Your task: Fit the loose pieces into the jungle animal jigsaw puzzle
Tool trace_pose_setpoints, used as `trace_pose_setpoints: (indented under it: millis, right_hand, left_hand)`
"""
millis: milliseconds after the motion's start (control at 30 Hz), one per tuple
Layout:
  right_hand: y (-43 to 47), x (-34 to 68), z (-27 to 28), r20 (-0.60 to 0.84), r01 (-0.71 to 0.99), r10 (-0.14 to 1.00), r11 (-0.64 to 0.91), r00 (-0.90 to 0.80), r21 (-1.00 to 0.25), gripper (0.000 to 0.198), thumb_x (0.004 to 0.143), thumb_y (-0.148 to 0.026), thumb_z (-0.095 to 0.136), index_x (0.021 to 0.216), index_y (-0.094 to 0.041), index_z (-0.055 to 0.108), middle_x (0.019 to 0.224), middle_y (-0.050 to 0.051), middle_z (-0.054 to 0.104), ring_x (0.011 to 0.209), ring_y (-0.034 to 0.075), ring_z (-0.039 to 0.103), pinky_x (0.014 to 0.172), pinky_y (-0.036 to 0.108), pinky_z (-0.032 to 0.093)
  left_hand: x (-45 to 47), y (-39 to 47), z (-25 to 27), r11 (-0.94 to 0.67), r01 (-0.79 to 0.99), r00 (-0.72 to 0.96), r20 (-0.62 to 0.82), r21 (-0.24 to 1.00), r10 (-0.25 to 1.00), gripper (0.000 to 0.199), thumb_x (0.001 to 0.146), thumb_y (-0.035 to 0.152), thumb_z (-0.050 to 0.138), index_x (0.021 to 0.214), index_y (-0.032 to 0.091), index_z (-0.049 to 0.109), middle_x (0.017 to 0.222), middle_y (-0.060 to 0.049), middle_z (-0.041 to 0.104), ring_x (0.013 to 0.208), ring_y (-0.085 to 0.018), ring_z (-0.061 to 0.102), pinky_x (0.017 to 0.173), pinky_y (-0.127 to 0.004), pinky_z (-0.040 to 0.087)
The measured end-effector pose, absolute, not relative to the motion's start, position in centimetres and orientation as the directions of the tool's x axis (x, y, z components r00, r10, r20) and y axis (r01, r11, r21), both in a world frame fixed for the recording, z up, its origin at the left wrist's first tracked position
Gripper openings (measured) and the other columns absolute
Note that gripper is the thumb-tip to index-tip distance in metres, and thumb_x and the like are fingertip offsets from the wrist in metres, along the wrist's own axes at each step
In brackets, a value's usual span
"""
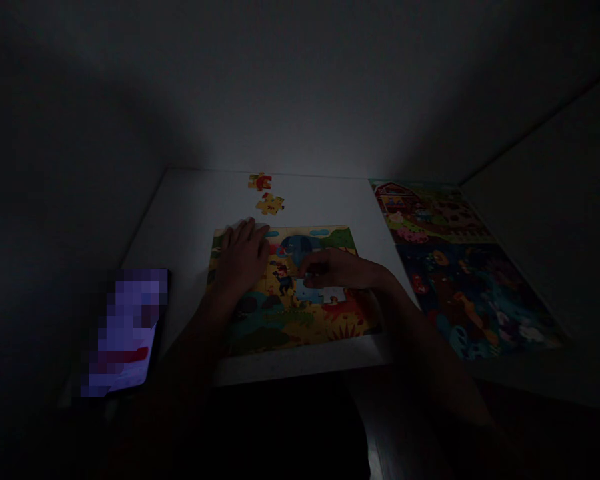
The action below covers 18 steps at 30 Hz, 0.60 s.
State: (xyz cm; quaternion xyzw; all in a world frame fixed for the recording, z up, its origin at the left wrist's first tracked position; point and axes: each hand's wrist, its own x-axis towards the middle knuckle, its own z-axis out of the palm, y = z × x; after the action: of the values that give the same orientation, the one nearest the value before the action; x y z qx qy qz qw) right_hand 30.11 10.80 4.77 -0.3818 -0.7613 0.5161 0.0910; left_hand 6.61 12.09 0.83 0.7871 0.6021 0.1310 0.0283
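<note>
A jigsaw puzzle (280, 320) with a blue elephant and a small figure lies on the white table, mostly assembled. Pale, piece-shaped patches show right of its middle. My left hand (245, 253) rests flat on the puzzle's upper left, fingers spread. Over the middle, my right hand (337, 268) is closed in a pinch, thumb and fingertips just above the pale patches. Dim light and the curled fingers hide most of what is between them. Beyond my left hand lie two loose puzzle pieces, a red and yellow one (260, 181) and a mostly yellow one (271, 204).
On the right side of the table (325, 200) lie a farm picture puzzle (435, 212) and, nearer me, a dark blue picture puzzle (480, 300). A lit phone (130, 333) stands at the left edge. Pale walls (290, 87) close in behind; the scene is dim.
</note>
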Motion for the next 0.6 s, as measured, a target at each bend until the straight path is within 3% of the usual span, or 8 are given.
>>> trace_pose_setpoints:
  millis: [167,300,600]
  right_hand:
    - [10.8,30.2,5.1,-0.236,0.478,0.675,0.197,-0.7,-0.856,0.017,0.085,-0.025,0.064,0.1,-0.017,0.07,0.09,0.002,0.064,0.081,0.014,0.056,0.071,0.027,0.042]
    - [10.8,30.2,5.2,-0.23,0.473,0.663,0.213,-0.713,-0.855,0.029,0.086,-0.025,0.065,0.114,-0.02,0.07,0.102,0.002,0.068,0.086,0.015,0.058,0.076,0.028,0.044]
    - [10.4,30.4,5.9,-0.283,0.517,0.62,0.234,-0.731,-0.823,0.042,0.084,-0.023,0.064,0.127,-0.024,0.066,0.104,0.002,0.069,0.078,0.014,0.057,0.069,0.025,0.044]
  left_hand:
    - [6.6,12.1,1.0,-0.267,0.942,0.239,0.154,0.205,0.959,0.044,0.099,0.03,0.037,0.139,0.021,0.052,0.153,-0.009,0.044,0.144,-0.025,0.036,0.121,-0.047,0.021]
    - [6.6,12.0,0.9,-0.277,0.938,0.246,0.165,0.209,0.955,0.043,0.1,0.03,0.037,0.139,0.021,0.052,0.153,-0.01,0.044,0.144,-0.025,0.036,0.121,-0.048,0.022]
    - [6.5,12.1,0.6,-0.283,0.939,0.252,0.171,0.193,0.952,0.042,0.1,0.03,0.038,0.138,0.021,0.052,0.153,-0.01,0.045,0.144,-0.025,0.036,0.121,-0.048,0.022]
